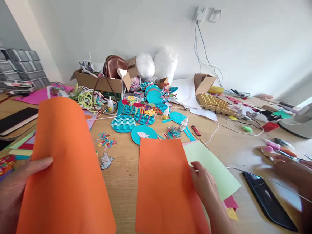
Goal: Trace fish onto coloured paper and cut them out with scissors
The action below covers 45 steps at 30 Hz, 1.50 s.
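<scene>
A large orange sheet of paper (65,167) stands bowed upright on the left. My left hand (12,188) grips its left edge, thumb across the front and fingers hidden behind. A second orange sheet of paper (163,189) lies on the table in front of me. At its right edge, my right hand (203,180) is closed with bent fingers, apparently pinching the paper. Pale green paper (216,168) shows beneath that wrist. Between the two orange sheets lies a grey paper fish (106,161), with a pile of coloured paper snippets (107,141) just above it.
Blue decorated discs (123,123) and glue bottles (183,124) cover the middle. A cardboard box (96,81) stands behind. Another person's hands (284,165) work at the right, near a black tray-like object (269,201) and a white cable (248,173). A black notebook (10,120) lies left.
</scene>
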{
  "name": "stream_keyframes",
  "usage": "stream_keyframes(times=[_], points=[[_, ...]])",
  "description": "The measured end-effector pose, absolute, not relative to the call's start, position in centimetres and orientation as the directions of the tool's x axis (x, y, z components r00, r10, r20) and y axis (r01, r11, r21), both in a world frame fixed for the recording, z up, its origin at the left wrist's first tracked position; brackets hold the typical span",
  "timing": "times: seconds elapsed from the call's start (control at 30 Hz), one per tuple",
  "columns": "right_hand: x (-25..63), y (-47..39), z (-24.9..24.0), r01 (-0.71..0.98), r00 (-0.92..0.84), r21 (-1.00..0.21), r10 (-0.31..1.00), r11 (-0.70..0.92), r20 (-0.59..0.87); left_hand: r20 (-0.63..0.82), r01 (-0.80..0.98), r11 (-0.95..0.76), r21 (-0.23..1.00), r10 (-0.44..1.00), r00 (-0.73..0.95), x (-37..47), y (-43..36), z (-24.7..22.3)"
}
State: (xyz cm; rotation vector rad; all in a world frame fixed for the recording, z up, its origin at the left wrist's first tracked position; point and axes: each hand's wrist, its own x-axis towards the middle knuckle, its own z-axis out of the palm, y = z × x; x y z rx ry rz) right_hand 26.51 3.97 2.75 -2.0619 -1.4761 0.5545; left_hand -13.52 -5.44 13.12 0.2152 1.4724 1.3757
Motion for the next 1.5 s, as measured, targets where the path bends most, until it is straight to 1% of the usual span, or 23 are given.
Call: stream_keyframes(times=[0.07, 0.1, 0.13, 0.2, 0.23, 0.3, 0.37, 0.43, 0.47, 0.53, 0.63, 0.73, 0.8, 0.87, 0.97, 1.07, 1.17, 1.27, 1.3, 1.33, 1.37, 1.4, 1.5], points=[[25.4, 3.4, 4.1, 0.744, 0.324, -0.634, 0.944, -0.212, 0.064, -0.566, -0.526, 0.325, 0.786, 0.720, -0.402, -13.0, -5.4, 13.1], [24.4, 3.0, 4.7, 0.720, 0.274, -0.674, 0.960, -0.166, 0.057, -0.585, -0.553, 0.339, 0.761, 0.726, -0.361, -12.6, -5.3, 13.1], [23.1, 2.6, 5.3, 0.661, 0.169, -0.742, 0.986, -0.107, 0.008, -0.605, -0.577, 0.371, 0.727, 0.744, -0.284, -12.0, -5.1, 13.1], [19.8, 1.5, 6.2, 0.455, -0.087, -0.888, 0.989, -0.070, -0.123, -0.586, -0.606, 0.427, 0.671, 0.806, -0.082, -10.6, -4.6, 12.9], [18.0, 0.8, 6.5, 0.356, -0.200, -0.929, 0.962, -0.107, -0.188, -0.539, -0.620, 0.427, 0.658, 0.842, 0.008, -9.9, -4.3, 12.8], [14.8, -0.4, 6.7, 0.165, -0.332, -0.954, 0.897, -0.250, -0.292, -0.375, -0.640, 0.363, 0.678, 0.919, 0.123, -8.5, -3.5, 12.6], [12.8, -1.3, 6.5, -0.051, -0.493, -0.888, 0.785, -0.456, -0.375, -0.227, -0.646, 0.305, 0.699, 0.952, 0.204, -7.7, -2.7, 12.4], [12.2, -1.7, 6.4, -0.224, -0.580, -0.765, 0.713, -0.604, -0.393, -0.180, -0.620, 0.300, 0.725, 0.951, 0.250, -7.5, -2.3, 12.2], [12.3, -1.6, 6.3, -0.290, -0.594, -0.722, 0.710, -0.628, -0.379, -0.178, -0.601, 0.303, 0.739, 0.949, 0.259, -7.7, -2.2, 12.0], [13.0, -1.3, 6.2, -0.375, -0.571, -0.698, 0.745, -0.610, -0.345, -0.187, -0.564, 0.304, 0.768, 0.948, 0.256, -8.4, -2.2, 11.5], [14.0, -0.8, 6.1, -0.375, -0.482, -0.724, 0.789, -0.579, -0.381, -0.225, -0.500, 0.314, 0.807, 0.947, 0.230, -9.8, -2.3, 10.3], [14.1, -0.4, 5.6, -0.319, -0.292, -0.806, 0.861, -0.498, -0.417, -0.284, -0.444, 0.341, 0.828, 0.940, 0.191, -11.0, -2.3, 8.9], [13.8, -0.3, 4.9, -0.260, -0.197, -0.870, 0.905, -0.419, -0.377, -0.308, -0.403, 0.351, 0.845, 0.936, 0.169, -11.5, -2.2, 8.1], [13.4, -0.2, 4.3, -0.192, -0.156, -0.920, 0.936, -0.342, -0.315, -0.315, -0.353, 0.345, 0.870, 0.939, 0.141, -11.8, -2.0, 7.5], [13.1, -0.2, 3.8, -0.130, -0.195, -0.951, 0.948, -0.281, -0.253, -0.308, -0.279, 0.325, 0.904, 0.946, 0.104, -11.9, -1.6, 7.0], [13.0, -0.3, 3.7, -0.155, -0.304, -0.921, 0.904, -0.358, -0.301, -0.284, -0.208, 0.283, 0.936, 0.958, 0.027, -11.2, -1.4, 7.0], [13.2, -0.3, 3.8, -0.177, -0.269, -0.913, 0.910, -0.367, -0.314, -0.213, -0.121, 0.204, 0.972, 0.975, -0.066, -10.3, -1.6, 7.3], [13.9, 0.1, 4.0, -0.121, -0.230, -0.923, 0.915, -0.365, -0.332, -0.119, -0.006, 0.120, 0.993, 0.992, 0.033, -10.6, -1.5, 7.7], [14.2, 0.2, 4.1, -0.106, -0.242, -0.914, 0.902, -0.392, -0.358, -0.091, 0.099, 0.083, 0.992, 0.993, 0.072, -11.2, -1.3, 7.7], [14.5, 0.4, 4.2, -0.104, -0.256, -0.899, 0.885, -0.425, -0.389, -0.067, 0.230, 0.042, 0.972, 0.993, 0.101, -12.1, -0.9, 7.8], [14.9, 0.5, 4.3, -0.110, -0.268, -0.882, 0.868, -0.458, -0.418, -0.038, 0.410, -0.001, 0.912, 0.995, 0.088, -13.4, -0.4, 7.8], [15.3, 0.6, 4.4, -0.122, -0.270, -0.868, 0.858, -0.481, -0.438, -0.022, 0.638, -0.007, 0.770, 0.999, 0.038, -14.9, 0.2, 7.8], [16.4, 0.7, 4.5, -0.158, -0.229, -0.850, 0.856, -0.502, -0.463, -0.007, 0.812, 0.050, 0.581, 0.998, -0.057, -20.0, 2.2, 7.4]])
